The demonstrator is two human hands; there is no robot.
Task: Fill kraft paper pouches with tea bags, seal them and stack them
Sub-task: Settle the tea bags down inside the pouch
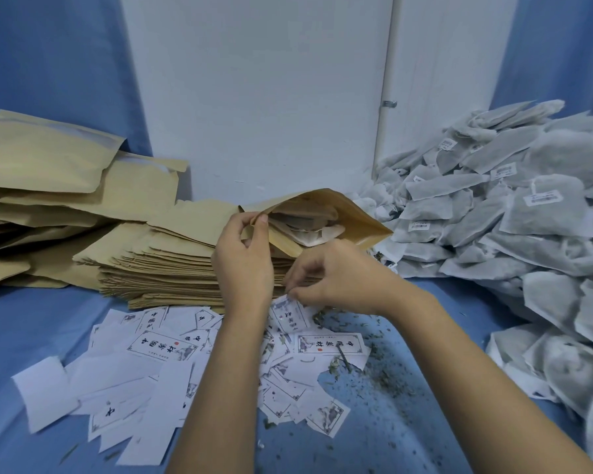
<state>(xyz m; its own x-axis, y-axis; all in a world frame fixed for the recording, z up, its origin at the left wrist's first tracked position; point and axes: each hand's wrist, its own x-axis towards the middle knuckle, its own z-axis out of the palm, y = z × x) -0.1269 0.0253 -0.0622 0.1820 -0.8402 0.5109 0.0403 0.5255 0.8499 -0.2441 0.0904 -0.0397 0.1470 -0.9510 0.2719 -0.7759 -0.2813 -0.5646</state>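
Two hands met over the blue cloth [31,319]: the left hand [243,261] pinched the rim of an open kraft pouch [356,217], tea bags [308,229] showing inside, above the stack of flat pouches [158,268]. The right hand [339,277] pinched a printed label [290,314] just over the scattered labels [158,347]. A tea-bag heap [528,206] lay at right.

head view | faces forward-down | close over blue table [42,323] | wide-angle
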